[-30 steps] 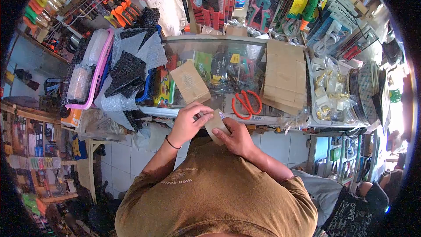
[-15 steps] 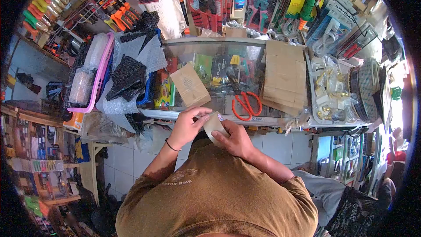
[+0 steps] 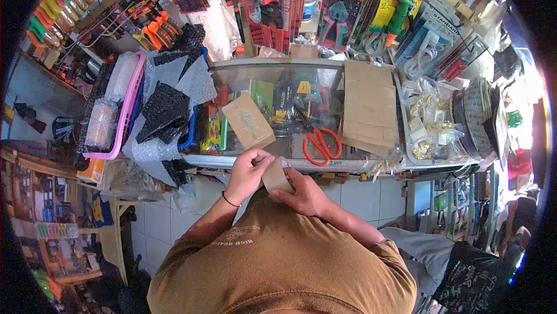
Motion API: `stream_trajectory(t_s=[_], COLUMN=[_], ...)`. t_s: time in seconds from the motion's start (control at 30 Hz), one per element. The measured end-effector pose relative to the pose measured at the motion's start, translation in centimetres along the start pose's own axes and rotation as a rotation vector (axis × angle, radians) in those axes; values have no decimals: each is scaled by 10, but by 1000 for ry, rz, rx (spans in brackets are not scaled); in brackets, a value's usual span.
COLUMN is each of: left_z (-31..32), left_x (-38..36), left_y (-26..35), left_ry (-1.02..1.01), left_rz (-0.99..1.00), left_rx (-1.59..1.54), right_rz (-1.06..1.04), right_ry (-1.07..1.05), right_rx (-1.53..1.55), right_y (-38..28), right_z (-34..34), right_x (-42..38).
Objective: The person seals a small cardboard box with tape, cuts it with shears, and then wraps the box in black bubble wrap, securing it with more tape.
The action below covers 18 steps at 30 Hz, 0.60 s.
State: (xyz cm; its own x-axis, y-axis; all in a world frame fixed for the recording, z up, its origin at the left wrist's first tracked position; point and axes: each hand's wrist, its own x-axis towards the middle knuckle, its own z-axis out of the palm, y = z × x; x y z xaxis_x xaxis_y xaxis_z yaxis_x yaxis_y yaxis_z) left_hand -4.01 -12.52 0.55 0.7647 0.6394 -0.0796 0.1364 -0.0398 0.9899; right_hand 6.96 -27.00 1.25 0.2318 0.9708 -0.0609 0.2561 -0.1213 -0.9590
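Two hands, frame center — right hand grasping tan item, left hand at its upper-left edge, can't tell if pinching. Item just below glass counter; red-handled scissors up-right.

Packaged tools hang behind the glass counter.

Right hand hides part of tan piece; purplish print at its edge too small to read. Brown shirt cut off at bottom edge. Black cloth, lower right: markings blurred (lettering, maybe).
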Motion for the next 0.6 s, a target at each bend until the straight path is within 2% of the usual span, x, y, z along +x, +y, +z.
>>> stream_trajectory(t_s=[0.1, 0.17, 0.2, 0.3, 0.37, 0.4, 0.47, 0.6], left_z=[-4, -7, -8, -15, -16, -16, -20, -22], left_x=[5, 5, 5, 6, 4, 3, 1, 1], left_y=[4, 10, 12, 12, 9, 7, 9, -10], left_ry=[17, 43, 55, 77, 91, 93, 103, 112], left_rz=[0, 116, 109, 370, 323, 289, 323, 357], left_rx=[96, 193, 176, 312, 189, 78, 147, 109], right_rz=[65, 144, 153, 198, 154, 168, 292, 328], right_ry=[-5, -25, -41, -12, 64, 58, 91, 136], right_rx=[-73, -66, -79, -119, 215, 207, 165, 17], right_y=[-9, -20, -24, -29, -21, -26, -39, -38], right_z=[2, 3, 5, 17, 26, 27, 25, 37], right_x=[6, 7, 7, 8, 8, 9, 13, 15])
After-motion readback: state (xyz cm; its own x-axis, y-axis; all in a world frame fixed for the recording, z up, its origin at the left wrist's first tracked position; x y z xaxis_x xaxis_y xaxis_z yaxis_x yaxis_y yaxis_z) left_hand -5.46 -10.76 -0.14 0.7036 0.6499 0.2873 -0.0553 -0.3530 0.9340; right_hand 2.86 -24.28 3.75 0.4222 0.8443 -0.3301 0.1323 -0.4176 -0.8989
